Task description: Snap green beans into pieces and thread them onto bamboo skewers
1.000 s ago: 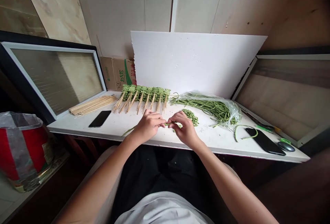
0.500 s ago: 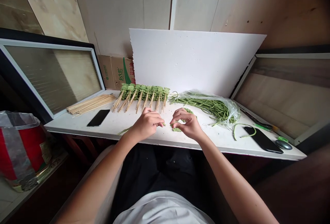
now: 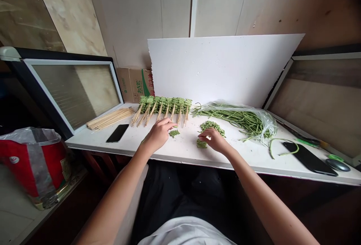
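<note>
My left hand (image 3: 158, 135) rests on the white tabletop (image 3: 239, 158) with its fingers stretched toward a small group of cut green bean pieces (image 3: 174, 133), holding nothing I can see. My right hand (image 3: 213, 140) sits just above a short stack of cut beans (image 3: 201, 144), its fingertips beside a longer heap of cut beans (image 3: 211, 126). Behind my left hand lies a row of wooden skewers threaded with bean pieces (image 3: 163, 105), their bare points facing me.
Long beans fill a plastic bag (image 3: 237, 120) at the right, with a loose bean (image 3: 283, 147) nearby. Loose skewers (image 3: 109, 119), a phone (image 3: 117, 133), a second phone (image 3: 309, 164), a white foam board (image 3: 222, 68) and a red bucket (image 3: 34, 162) surround the work.
My hands have moved apart, and the long bean between them no longer shows. Cut pieces now lie beside my left hand. The whole view has shifted slightly with my head.
</note>
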`<state>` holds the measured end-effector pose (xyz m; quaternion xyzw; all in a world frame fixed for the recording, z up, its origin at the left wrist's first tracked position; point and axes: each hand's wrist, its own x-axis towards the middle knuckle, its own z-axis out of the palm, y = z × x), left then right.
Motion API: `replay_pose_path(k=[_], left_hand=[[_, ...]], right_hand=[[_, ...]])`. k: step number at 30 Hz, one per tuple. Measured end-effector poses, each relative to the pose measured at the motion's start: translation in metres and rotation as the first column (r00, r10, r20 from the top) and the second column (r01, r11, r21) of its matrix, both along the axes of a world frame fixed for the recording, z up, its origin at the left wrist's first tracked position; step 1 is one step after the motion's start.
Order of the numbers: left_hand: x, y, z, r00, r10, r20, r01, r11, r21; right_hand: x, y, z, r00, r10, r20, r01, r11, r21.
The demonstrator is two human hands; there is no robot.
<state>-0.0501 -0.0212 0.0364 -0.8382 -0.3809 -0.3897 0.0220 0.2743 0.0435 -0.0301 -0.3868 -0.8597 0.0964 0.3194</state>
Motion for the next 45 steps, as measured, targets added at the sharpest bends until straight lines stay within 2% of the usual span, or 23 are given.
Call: replay_pose_path(k=[3,5,8,10,13,16,18,22,27,31,36,39,45], left_hand=[[0.003,0.001,-0.004,1.0,-0.003,0.005,0.003,1.0,-0.009],[0.003,0.002,-0.005,1.0,0.005,0.004,-0.005,1.0,-0.012],[0.004,0.003,-0.008,1.0,-0.022,0.013,0.022,0.999,-0.025],[0.008,0.002,-0.009,0.998,-0.05,0.033,0.051,0.998,-0.048],[0.017,-0.003,-0.009,0.995,-0.085,0.061,0.089,0.993,-0.075],[0.028,-0.009,-0.009,0.989,-0.136,0.063,0.139,0.989,-0.045],[0.033,-0.013,-0.01,0.985,-0.162,0.052,0.164,0.986,-0.026],[0.039,-0.017,-0.01,0.978,-0.195,0.074,0.201,0.976,-0.083],[0.035,-0.017,-0.006,0.988,-0.102,0.116,0.119,0.981,-0.151],[0.034,-0.018,-0.002,0.99,-0.067,0.122,0.076,0.994,-0.072],[0.039,-0.024,0.001,0.987,-0.131,0.09,0.13,0.991,0.027],[0.04,-0.025,0.001,0.989,-0.131,0.066,0.127,0.99,0.065],[0.04,-0.019,-0.005,0.991,-0.108,-0.073,0.116,0.987,0.114]], right_hand=[[-0.003,0.002,-0.013,0.998,-0.018,0.052,0.018,1.0,0.004],[-0.002,0.001,-0.011,0.998,-0.046,0.046,0.044,0.999,0.026],[-0.007,-0.009,0.005,0.997,-0.07,-0.04,0.071,0.997,0.015],[-0.016,-0.022,0.021,0.99,-0.056,-0.125,0.048,0.997,-0.067],[-0.036,-0.046,0.041,0.97,0.038,-0.238,-0.082,0.981,-0.177],[-0.055,-0.065,0.049,0.959,0.122,-0.255,-0.139,0.989,-0.048],[-0.062,-0.071,0.049,0.952,0.125,-0.28,-0.118,0.992,0.041],[-0.063,-0.072,0.049,0.922,0.134,-0.363,-0.104,0.989,0.101],[-0.054,-0.07,0.058,0.908,0.108,-0.405,-0.049,0.987,0.152],[-0.053,-0.073,0.063,0.91,0.121,-0.396,-0.042,0.978,0.203],[-0.059,-0.081,0.064,0.932,0.174,-0.319,-0.085,0.958,0.274],[-0.061,-0.083,0.063,0.932,0.186,-0.312,-0.088,0.949,0.303],[-0.064,-0.08,0.058,0.935,0.201,-0.291,-0.1,0.94,0.327]])
